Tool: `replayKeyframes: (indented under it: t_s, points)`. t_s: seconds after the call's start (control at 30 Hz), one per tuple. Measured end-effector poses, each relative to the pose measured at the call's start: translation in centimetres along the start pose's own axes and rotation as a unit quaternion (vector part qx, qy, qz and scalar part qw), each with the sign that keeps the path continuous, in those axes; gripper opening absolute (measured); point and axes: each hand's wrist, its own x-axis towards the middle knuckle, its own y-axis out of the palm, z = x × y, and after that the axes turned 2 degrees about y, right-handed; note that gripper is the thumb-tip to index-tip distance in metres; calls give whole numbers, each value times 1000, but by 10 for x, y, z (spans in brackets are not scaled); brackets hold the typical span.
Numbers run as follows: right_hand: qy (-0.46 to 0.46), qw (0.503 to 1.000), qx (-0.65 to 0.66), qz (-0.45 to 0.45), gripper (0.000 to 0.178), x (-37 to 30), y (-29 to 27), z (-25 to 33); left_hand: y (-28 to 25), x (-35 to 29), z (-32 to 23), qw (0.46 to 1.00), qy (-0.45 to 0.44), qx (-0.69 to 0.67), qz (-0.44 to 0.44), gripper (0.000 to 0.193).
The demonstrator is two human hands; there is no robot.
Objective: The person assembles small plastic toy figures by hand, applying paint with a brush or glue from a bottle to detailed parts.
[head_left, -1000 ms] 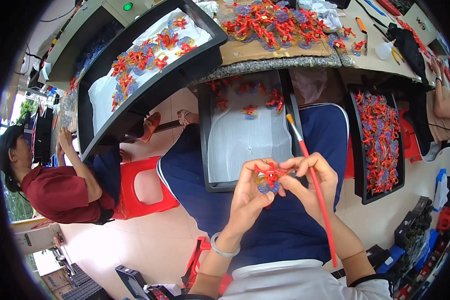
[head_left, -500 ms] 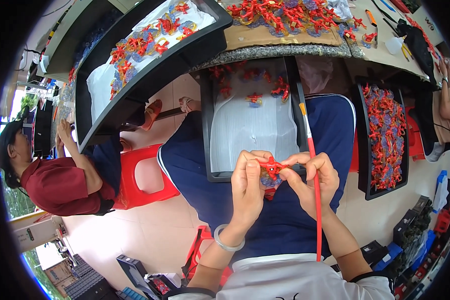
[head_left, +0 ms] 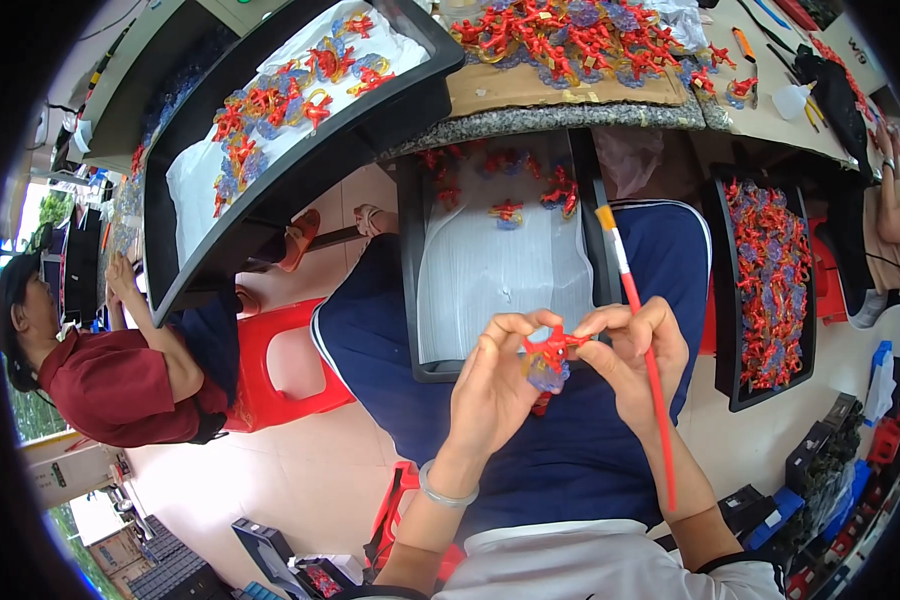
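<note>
Between my two hands, above my lap, is a small red figurine [head_left: 553,349] with a translucent blue and yellow base. My left hand [head_left: 498,375] is closed with its fingertips on the figurine's left side. My right hand [head_left: 638,362] pinches a red limb of it from the right. A red-handled paintbrush [head_left: 633,290] is also tucked in my right hand, its tan bristles pointing up and away. Under the figurine, the near end of a black tray [head_left: 440,372] rests at my lap; it has a white liner and several similar figurines at its far end.
A large black tray [head_left: 300,150] of figurines juts out at upper left. More figurines lie heaped on cardboard on the workbench [head_left: 570,112]. Another full black tray [head_left: 722,300] stands at right. A co-worker in a dark red shirt [head_left: 120,385] sits at left, beside a red stool [head_left: 295,400].
The figurine has turned so its blue and yellow base shows more toward the left. My hands have shifted slightly, and the brush leans further, its handle end swinging right.
</note>
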Motion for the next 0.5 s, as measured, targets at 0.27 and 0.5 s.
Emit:
replayKeyframes:
  t_s: [0.27, 0.5]
  points:
    - [-31, 988, -128, 86, 36, 14, -17, -8, -10, 1, -2, 984, -151, -13, 93, 58]
    - [-12, 994, -102, 24, 25, 4, -20, 15, -1, 1, 10, 963, 85, 252, -48, 52]
